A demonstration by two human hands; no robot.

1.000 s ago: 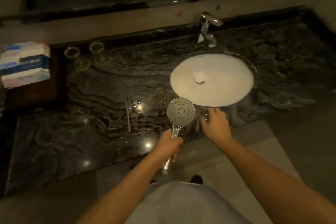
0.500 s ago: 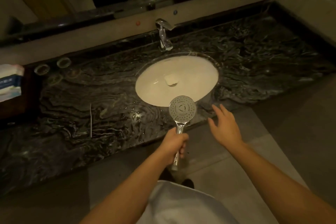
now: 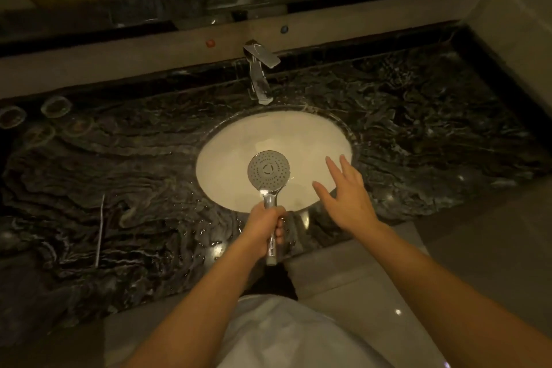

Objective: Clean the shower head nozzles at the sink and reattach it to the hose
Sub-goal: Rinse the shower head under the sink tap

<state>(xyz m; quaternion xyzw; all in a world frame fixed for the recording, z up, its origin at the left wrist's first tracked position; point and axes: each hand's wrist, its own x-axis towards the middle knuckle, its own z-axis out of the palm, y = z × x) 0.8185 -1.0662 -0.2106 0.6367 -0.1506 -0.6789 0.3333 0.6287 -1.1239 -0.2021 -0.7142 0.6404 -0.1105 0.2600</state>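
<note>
A chrome shower head (image 3: pixel 268 170) with a round nozzle face turned up at me hangs over the front of the white oval sink (image 3: pixel 239 140). My left hand (image 3: pixel 264 225) grips its handle just below the head, and the handle's open end sticks out under my fist. No hose is in view. My right hand (image 3: pixel 348 199) hovers over the sink's right front rim with fingers spread and holds nothing. A chrome faucet (image 3: pixel 259 75) stands behind the basin.
The sink is set in a dark veined marble counter (image 3: pixel 119 188) with water drops near the front. Small glass dishes (image 3: pixel 55 106) sit at the back left. A thin stick (image 3: pixel 100 230) lies on the left. A mirror runs along the back; a wall closes the right.
The view has swung left to right until the sink sits straight ahead. The shower head moved from over the counter edge to over the basin. My right hand rose and spread toward the sink.
</note>
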